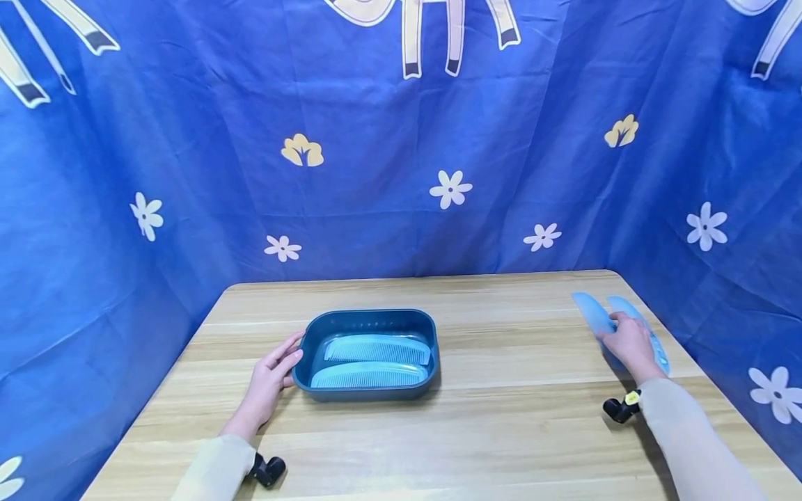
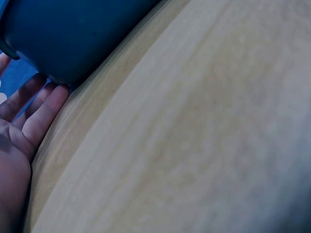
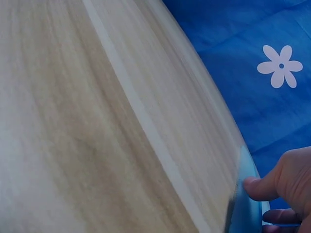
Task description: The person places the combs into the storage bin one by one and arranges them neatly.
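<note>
A dark blue plastic basin (image 1: 365, 394) stands on the wooden table, with two light blue combs, one comb (image 1: 376, 350) behind the other comb (image 1: 370, 376), lying inside it. My left hand (image 1: 268, 379) rests against the basin's left end, its fingers fairly straight along the wall and the thumb at the rim. At the table's right side my right hand (image 1: 629, 344) pinches a light blue comb (image 1: 590, 310). In the right wrist view the thumb presses this comb's (image 3: 245, 208) near face. Another light blue comb (image 1: 658, 351) lies just right of it, partly covered by the hand.
The wooden table (image 1: 501, 417) ends close to the right of the combs. A blue curtain (image 1: 376, 229) with white flowers hangs along the back and both sides. Small black wrist cameras (image 1: 268, 471) sit below both hands.
</note>
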Available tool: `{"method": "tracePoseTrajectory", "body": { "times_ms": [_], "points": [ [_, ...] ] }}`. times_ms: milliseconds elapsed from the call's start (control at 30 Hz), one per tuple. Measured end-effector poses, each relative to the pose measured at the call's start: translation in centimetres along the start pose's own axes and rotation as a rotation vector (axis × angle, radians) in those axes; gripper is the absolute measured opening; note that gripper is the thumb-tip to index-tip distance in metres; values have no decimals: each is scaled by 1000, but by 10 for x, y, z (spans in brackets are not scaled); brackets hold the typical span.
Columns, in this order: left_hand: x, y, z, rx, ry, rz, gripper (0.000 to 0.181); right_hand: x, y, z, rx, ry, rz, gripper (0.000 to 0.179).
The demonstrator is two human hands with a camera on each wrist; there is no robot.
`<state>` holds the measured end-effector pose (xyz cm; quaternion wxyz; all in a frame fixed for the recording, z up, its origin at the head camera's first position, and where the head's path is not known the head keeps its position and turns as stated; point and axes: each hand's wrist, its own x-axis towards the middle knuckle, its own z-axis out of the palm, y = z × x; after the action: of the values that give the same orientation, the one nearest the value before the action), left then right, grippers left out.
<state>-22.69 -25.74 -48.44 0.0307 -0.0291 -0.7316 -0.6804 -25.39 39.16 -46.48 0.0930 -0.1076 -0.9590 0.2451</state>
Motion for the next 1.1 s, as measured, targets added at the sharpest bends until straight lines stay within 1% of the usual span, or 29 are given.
{"method": "tracePoseTrajectory", "body": {
  "times_ms": [100,267,433,500,733,833,1100],
  "points": [
    [0,0,-1,1,7,-4,51,3,0,0,-29,-29,-10,57],
    [1,1,-1,1,15,-8,51,9,-1,-2,-88,-61,-59,60],
    [0,2,0,18,-2,-6,53,13,-2,-5,-94,-123,-38,66],
    [-1,3,0,22,-5,-6,53,13,-2,-6,-77,-141,-25,69],
    [-2,2,2,5,6,-12,52,12,-3,-11,42,-212,0,79],
    [-2,2,1,2,10,-15,52,13,-4,-11,58,-230,7,82],
    [-2,2,1,15,8,-15,52,9,-4,-13,132,-263,40,81]
  ]
}}
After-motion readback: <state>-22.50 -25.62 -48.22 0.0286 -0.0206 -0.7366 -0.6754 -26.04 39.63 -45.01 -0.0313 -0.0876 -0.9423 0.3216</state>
